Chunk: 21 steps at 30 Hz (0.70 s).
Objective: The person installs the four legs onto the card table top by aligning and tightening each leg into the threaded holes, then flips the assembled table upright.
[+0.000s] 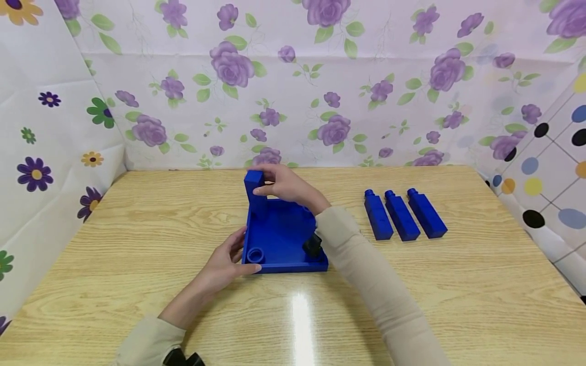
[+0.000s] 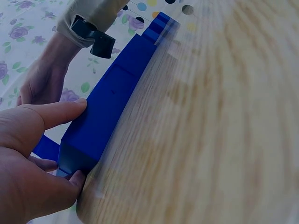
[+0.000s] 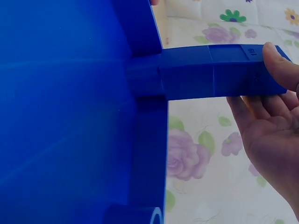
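Observation:
A square blue tabletop [image 1: 284, 236] lies underside up on the wooden table, with a raised rim and a round socket [image 1: 255, 255] in its near left corner. My left hand [image 1: 224, 264] grips that corner, thumb over the front edge and fingers along the left side. At the far left corner a blue table leg [image 1: 255, 190] stands upright. My right hand [image 1: 286, 183] holds the leg near its top, thumb on one face and fingers on another. In the right wrist view the leg's lower end [image 3: 145, 74] sits at the corner socket, its thread hidden.
Three more blue legs [image 1: 377, 216] lie side by side right of the tabletop, threaded ends pointing away. Behind the wooden table [image 1: 160, 213] hangs a flowered cloth [image 1: 293, 91]. Patterned cloths also stand at left and right.

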Available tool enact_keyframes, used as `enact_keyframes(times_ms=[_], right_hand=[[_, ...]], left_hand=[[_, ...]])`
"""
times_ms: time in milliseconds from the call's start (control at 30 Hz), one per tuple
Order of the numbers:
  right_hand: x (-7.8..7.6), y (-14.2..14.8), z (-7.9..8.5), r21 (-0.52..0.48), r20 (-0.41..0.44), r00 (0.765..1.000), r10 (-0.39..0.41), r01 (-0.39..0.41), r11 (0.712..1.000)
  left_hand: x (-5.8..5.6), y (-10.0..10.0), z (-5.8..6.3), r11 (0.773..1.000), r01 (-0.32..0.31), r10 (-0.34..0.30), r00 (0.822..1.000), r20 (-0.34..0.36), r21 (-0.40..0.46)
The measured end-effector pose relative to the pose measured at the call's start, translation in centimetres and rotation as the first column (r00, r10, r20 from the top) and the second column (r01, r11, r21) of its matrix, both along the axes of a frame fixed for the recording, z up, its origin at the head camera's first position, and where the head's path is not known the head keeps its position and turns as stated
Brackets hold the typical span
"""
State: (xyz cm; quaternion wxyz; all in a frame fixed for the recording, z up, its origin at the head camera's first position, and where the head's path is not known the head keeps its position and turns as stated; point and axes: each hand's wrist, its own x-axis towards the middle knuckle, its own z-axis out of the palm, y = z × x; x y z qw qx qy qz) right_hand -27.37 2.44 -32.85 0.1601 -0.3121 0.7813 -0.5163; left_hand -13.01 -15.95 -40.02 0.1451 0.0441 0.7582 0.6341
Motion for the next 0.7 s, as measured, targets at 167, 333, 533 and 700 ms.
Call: enact_keyframes(times_ms=[167, 333, 533, 700], right_hand=[[0.3, -0.4, 0.1, 0.052, -0.106, 0.993, -0.06, 0.066, 0.996], [0.5, -0.6, -0.3, 0.087, -0.185, 0.969, -0.164, 0.183, 0.979], [0.9, -1.1, -0.5, 0.099, -0.247, 0.935, -0.255, 0.286, 0.953], [1.1, -1.6, -0.4, 0.106, -0.29, 0.914, -0.282, 0.324, 0.94]], left_hand=[[0.0, -0.1, -0.1, 1.0, 0.004, -0.004, 1.0, 0.002, 0.004], [0.0, -0.1, -0.1, 1.0, 0.002, -0.002, 1.0, 0.001, 0.009], [0.1, -0.1, 0.1, 1.0, 0.007, -0.007, 1.0, -0.006, 0.011], [0.2, -0.1, 0.3, 1.0, 0.012, -0.012, 1.0, -0.013, 0.001]])
